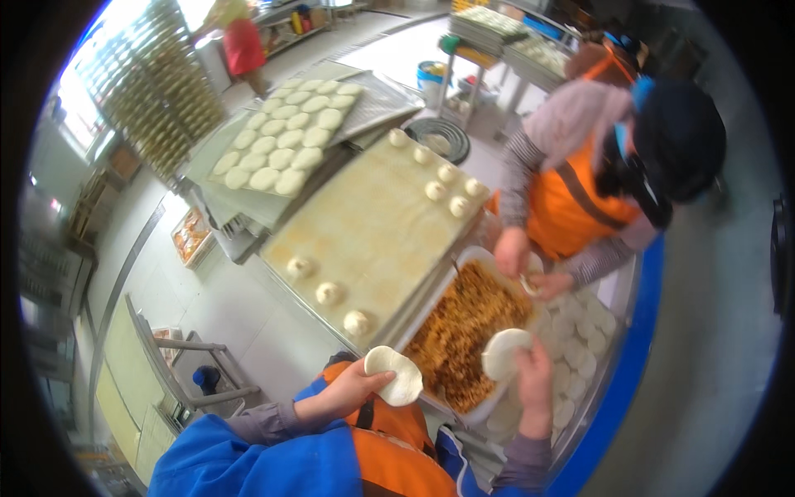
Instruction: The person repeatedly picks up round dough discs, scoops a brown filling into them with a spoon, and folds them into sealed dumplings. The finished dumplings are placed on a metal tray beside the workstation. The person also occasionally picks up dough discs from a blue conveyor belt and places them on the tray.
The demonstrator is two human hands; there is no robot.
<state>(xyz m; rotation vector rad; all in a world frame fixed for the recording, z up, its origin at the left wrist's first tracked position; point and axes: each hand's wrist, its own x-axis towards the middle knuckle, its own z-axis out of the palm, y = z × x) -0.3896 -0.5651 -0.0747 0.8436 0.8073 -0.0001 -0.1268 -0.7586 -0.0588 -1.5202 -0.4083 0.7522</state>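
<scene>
My left hand (348,388) holds a round dough wrapper (395,376), its thumb lying on the wrapper's face. A second dough wrapper (500,353) is pinched in my right hand (535,379), over the right edge of a white tub (415,338) of brown minced filling (463,335). Overlapping dough wrappers (574,348) lie on the tray to the right of the tub. Beyond the tub, a lined tray (372,230) bears several pleated buns (328,293) at its near-left end and more at its far end. A utensil's handle stands in the filling.
Across the tub, a co-worker (577,186) in an orange apron works a piece of dough in both hands. Flat dough rounds (286,133) cover a board at the far left. A metal-framed stand (211,366) is at lower left. Another person (242,50) stands far back.
</scene>
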